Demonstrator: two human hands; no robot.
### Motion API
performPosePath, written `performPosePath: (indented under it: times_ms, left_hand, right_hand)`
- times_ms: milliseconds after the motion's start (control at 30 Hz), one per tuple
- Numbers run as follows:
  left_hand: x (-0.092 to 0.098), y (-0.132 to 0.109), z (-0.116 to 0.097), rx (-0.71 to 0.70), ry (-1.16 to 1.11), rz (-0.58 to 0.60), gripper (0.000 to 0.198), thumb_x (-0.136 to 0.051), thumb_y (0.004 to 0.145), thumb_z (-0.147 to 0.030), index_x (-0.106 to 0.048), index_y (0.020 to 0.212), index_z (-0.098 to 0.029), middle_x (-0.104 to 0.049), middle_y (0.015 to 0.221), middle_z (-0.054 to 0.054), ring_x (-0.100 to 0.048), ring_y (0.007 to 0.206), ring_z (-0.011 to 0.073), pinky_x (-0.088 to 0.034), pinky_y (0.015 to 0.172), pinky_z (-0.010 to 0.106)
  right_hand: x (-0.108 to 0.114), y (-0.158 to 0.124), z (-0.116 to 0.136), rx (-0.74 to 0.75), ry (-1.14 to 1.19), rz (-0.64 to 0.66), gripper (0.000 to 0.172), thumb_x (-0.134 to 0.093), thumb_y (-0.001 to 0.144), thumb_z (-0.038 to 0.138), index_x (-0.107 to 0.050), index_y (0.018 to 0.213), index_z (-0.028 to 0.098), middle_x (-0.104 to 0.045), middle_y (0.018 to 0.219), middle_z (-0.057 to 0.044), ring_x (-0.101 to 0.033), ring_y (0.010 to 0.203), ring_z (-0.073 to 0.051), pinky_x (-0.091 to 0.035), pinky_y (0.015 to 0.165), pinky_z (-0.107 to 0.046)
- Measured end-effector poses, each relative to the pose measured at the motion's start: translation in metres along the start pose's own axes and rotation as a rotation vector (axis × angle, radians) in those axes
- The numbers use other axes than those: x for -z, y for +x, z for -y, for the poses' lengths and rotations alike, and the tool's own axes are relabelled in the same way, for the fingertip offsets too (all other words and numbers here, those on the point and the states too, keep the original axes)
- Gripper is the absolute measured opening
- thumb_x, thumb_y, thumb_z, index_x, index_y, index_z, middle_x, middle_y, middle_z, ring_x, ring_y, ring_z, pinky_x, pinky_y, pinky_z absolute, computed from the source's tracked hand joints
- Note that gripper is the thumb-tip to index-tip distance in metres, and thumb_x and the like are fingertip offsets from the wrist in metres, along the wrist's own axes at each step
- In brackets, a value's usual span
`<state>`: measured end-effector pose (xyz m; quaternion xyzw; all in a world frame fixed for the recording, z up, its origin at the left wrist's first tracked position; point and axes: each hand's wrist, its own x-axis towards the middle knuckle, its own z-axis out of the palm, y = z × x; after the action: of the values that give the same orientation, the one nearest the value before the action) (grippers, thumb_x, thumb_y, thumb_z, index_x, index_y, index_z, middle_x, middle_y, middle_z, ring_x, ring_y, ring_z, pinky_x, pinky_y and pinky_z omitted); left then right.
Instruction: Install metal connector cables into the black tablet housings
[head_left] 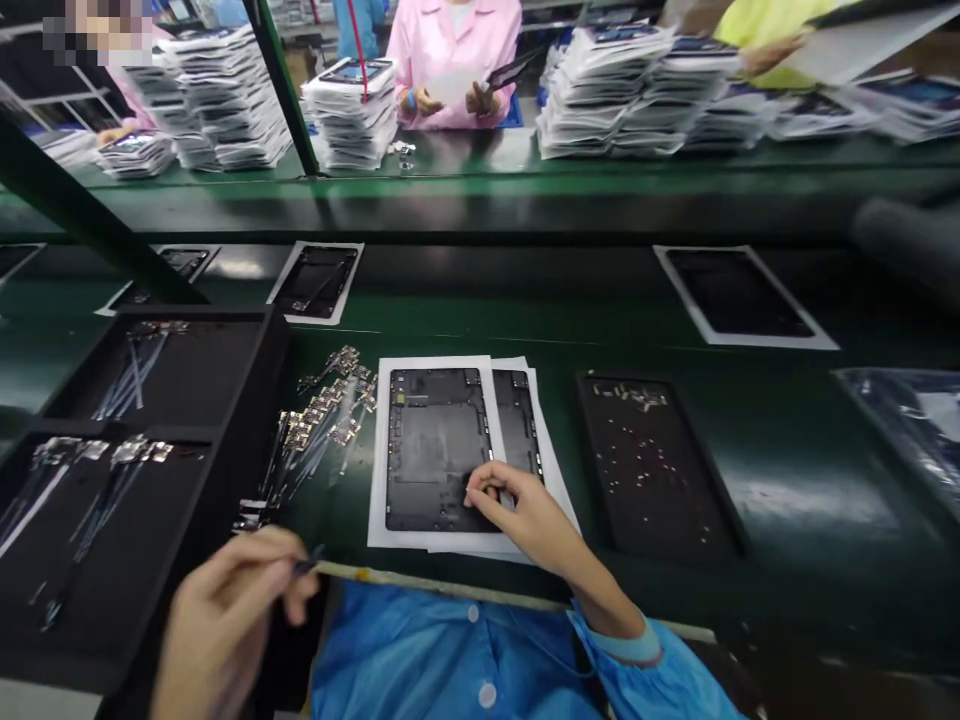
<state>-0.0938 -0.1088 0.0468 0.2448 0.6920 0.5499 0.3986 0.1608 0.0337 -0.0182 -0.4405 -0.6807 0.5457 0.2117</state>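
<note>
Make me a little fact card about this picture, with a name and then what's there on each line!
Left hand: pinching a small dark bit, too blurry to name
Right hand: fingers pinched over the front panel's lower right; can't tell if they hold anything
Front panel: black, on white sheet, partly overlapping another panel's sheet
Left of panels: a pile of parts, then a black box with more parts
Right of panels: a dark tray with tiny bits
Across: a person in pink
</note>
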Motion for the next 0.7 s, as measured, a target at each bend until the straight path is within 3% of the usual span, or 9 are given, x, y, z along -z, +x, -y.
performPosePath:
  times_ms: [133, 233, 433, 700]
  left_hand:
    - [-0.068, 0.019, 0.026, 0.170, -0.163, 0.309, 0.023, -0.079, 0.069, -0.032, -0.067, 0.076, -0.012, -0.070, 0.066, 0.006, -0.062, 0.051, 0.0134, -0.049, 0.050, 0.022]
    - [-0.097, 0.032, 0.040, 0.214, -0.187, 0.387, 0.027, -0.077, 0.071, -0.033, -0.066, 0.080, -0.010, -0.072, 0.066, 0.009, -0.062, 0.049, 0.0129, -0.050, 0.052, 0.023]
    - [-0.113, 0.039, 0.043, 0.257, -0.199, 0.386, 0.028, -0.078, 0.069, -0.033, -0.065, 0.079, -0.010, -0.072, 0.067, 0.010, -0.069, 0.062, 0.0189, -0.053, 0.053, 0.024]
    - [-0.132, 0.043, 0.045, 0.201, -0.121, 0.354, 0.034, -0.078, 0.065, -0.033, -0.066, 0.086, -0.010, -0.070, 0.063, 0.006, -0.068, 0.060, 0.0189, -0.051, 0.046, 0.023]
  right_hand:
    - [0.003, 0.002, 0.003, -0.059, 0.105, 0.052, 0.013, -0.056, 0.085, 0.032, -0.060, 0.085, 0.019, -0.075, 0.078, -0.005, -0.068, 0.080, -0.020, -0.047, 0.079, -0.032]
    - [0.006, 0.003, 0.003, -0.102, 0.138, 0.067, 0.018, -0.060, 0.083, 0.035, -0.063, 0.089, 0.018, -0.077, 0.085, -0.008, -0.070, 0.086, -0.023, -0.049, 0.083, -0.035]
    - [0.007, 0.001, 0.005, -0.082, 0.147, 0.042, 0.016, -0.063, 0.081, 0.031, -0.068, 0.082, 0.016, -0.074, 0.083, -0.007, -0.069, 0.082, -0.021, -0.052, 0.076, -0.032]
    - [0.005, -0.001, 0.007, -0.046, -0.007, 0.016, 0.011, -0.063, 0.081, 0.019, -0.074, 0.078, 0.018, -0.069, 0.077, -0.003, -0.060, 0.074, -0.016, -0.047, 0.070, -0.028]
